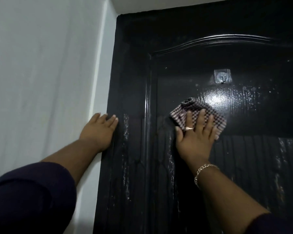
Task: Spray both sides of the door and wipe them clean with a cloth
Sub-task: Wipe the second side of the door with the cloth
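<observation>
The door (201, 53) is glossy black with a wood-grain texture and a raised moulding that arches over a recessed panel. Pale streaks of wet spray run down its surface, and a bright glare sits just below a small clear square hook (222, 76) stuck on the panel. Left of the door stands a smooth white wall (41, 73).

The cloth (191, 108) is a soft, crumpled checked weave in dark and pale squares. It lies flat on the door, below and left of the hook. The right hand (195, 137) presses it to the panel, fingers spread apart over its lower part, not closed around it. A ring and a gold chain bracelet (201, 173) show on that hand and wrist.

The left hand (99, 130) rests open, fingers extended, on the door's left edge, well left of the cloth.
</observation>
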